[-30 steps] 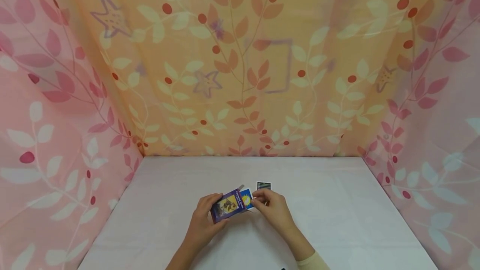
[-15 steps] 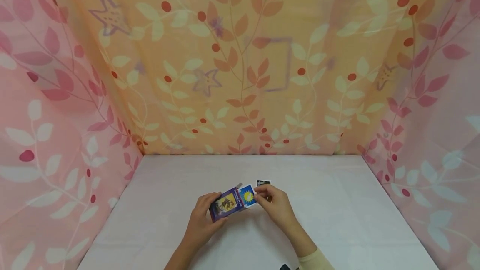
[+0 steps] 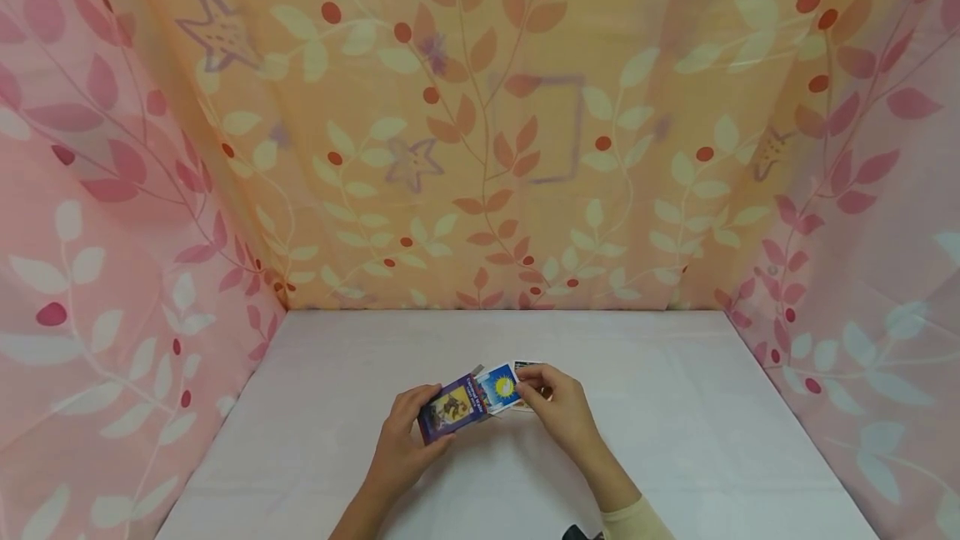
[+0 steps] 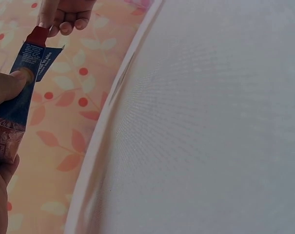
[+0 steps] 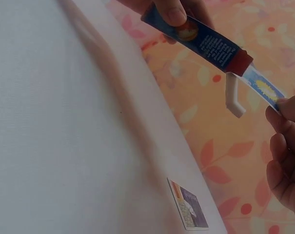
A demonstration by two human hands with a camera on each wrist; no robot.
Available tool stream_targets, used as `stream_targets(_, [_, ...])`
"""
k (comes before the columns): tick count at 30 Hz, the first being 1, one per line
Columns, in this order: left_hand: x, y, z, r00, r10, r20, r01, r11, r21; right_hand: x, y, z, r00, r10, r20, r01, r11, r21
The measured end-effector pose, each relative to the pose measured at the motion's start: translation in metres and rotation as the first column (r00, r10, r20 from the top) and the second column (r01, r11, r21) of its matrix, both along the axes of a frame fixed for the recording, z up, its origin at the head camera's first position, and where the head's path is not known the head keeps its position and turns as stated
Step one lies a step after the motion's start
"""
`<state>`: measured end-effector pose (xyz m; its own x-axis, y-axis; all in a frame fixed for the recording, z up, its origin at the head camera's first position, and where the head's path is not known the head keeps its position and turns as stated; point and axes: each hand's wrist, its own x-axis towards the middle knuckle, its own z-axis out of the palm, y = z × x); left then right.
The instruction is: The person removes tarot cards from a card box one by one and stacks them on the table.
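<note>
While left hand grips box between thumb and fingers | right hand pinches card by its outer end | card lies left of right fingertips, partly out of box, long axis pointing back toward left hand | right hand nearer

The work surface is a flat table with a smooth white covering. Its far edge adjoins an upright yellow-orange fabric panel, printed with pale and orange leaves on thin stems and round red berries. Purple line markings appear on this panel: a five-pointed star at the left, a smaller star near the centre, and a partial rectangular outline right of centre. Pink leaf-printed fabric panels flank the table: left panel and right panel. Both lean outward toward the top.
</note>
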<state>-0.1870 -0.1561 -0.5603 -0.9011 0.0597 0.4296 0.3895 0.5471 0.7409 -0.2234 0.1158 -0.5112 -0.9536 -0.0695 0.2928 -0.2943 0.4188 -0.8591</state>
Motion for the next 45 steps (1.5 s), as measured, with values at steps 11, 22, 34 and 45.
stream_targets(11, [-0.005, 0.001, 0.002, 1.0, -0.01, -0.029, 0.009, 1.0, -0.011, -0.01, 0.012, 0.012, 1.0, -0.014, -0.022, 0.014, 1.0, 0.006])
stream_targets(22, [-0.004, 0.0, 0.001, 0.999, -0.004, -0.048, 0.004, 1.0, -0.017, -0.018, 0.022, 0.022, 0.997, 0.008, -0.076, -0.005, 0.999, 0.032])
stream_targets(34, [0.0, -0.001, -0.004, 1.0, 0.01, -0.018, -0.01, 1.0, 0.001, -0.032, 0.031, 0.032, 0.996, 0.026, -0.089, -0.017, 0.995, 0.098])
stream_targets(45, [-0.002, -0.003, -0.003, 1.0, 0.003, -0.026, -0.003, 1.0, -0.005, -0.046, 0.038, 0.043, 0.994, 0.057, -0.094, -0.046, 0.992, 0.117])
